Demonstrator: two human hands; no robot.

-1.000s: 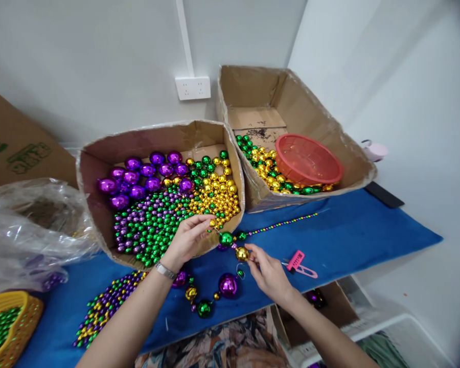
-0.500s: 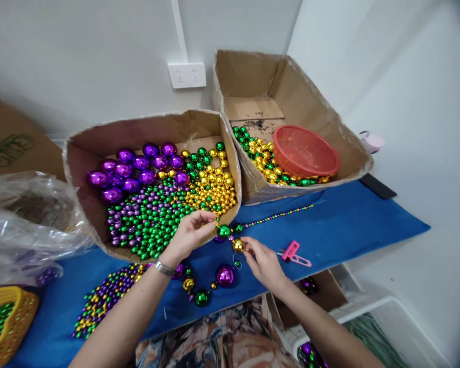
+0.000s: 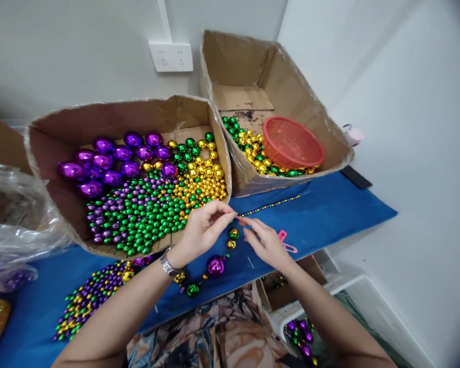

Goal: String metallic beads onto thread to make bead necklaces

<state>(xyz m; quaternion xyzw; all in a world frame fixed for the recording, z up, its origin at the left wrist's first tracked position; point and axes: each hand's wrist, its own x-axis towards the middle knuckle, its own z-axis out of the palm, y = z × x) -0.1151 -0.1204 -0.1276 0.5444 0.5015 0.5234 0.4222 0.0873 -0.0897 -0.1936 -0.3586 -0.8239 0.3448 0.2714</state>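
Note:
My left hand (image 3: 207, 225) pinches thumb and forefinger at the near end of a thin strand of small beads (image 3: 270, 206), which stretches to the right over the blue cloth. Close beside it, my right hand (image 3: 266, 242) has bent fingers with their tips at that same strand end; whatever they grip is too small to make out. Below the hands lies a string of larger beads, with a purple ball (image 3: 215, 266), a green ball (image 3: 192, 290) and gold ones. Part of this string is hidden behind my left forearm.
A cardboard box (image 3: 132, 110) of purple, green and gold beads stands behind my left hand. Another box (image 3: 306, 76) holds a red basket (image 3: 293, 142) and beads. Mixed beads (image 3: 86, 294) lie at left. A pink clip (image 3: 282, 236) rests right of my right hand.
My right hand has let go of the gold ball and moved up to the thin strand's end. My left hand has come to pinch there too. The view has shifted slightly.

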